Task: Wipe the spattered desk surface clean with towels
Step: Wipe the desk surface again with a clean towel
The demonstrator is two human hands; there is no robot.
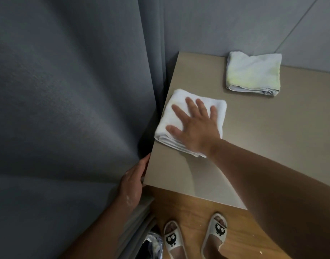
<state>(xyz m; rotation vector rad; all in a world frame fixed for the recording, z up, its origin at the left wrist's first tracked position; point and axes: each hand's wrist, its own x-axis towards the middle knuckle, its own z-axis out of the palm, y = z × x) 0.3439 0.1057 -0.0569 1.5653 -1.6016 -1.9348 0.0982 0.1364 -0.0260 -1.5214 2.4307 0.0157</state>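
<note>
- Head view: the right hand (194, 126) lies flat, palm down, on a folded white towel (176, 99). Fingers and thumb are straight and spread wide, pressing on the cloth rather than gripping it.
- The white towel sits on the desk (272, 131) near its left edge, about midway from front to back, with its near corner hidden under the heel of the hand.
- The right forearm crosses the desk's front edge from the right and runs diagonally toward the left edge, wrist roughly level with the hand.
- The left hand (134, 182) is against the desk's left edge near the front corner, one digit lying along the edge. The other fingers are hidden by the edge, so it cannot be told whether they grip it.
- The left forearm comes up from below the desk's front left corner. Pale flecks show on the wrist.
- A second folded towel (253, 73), pale with yellow-green staining, lies at the back of the desk, touching the wall panel (235, 25) and well apart from the white towel.
- A grey curtain (67, 90) hangs to the left of the desk.
- In front of the desk, two feet in white slippers (172, 238) with a black cartoon face stand on the wooden floor (188, 208).
</note>
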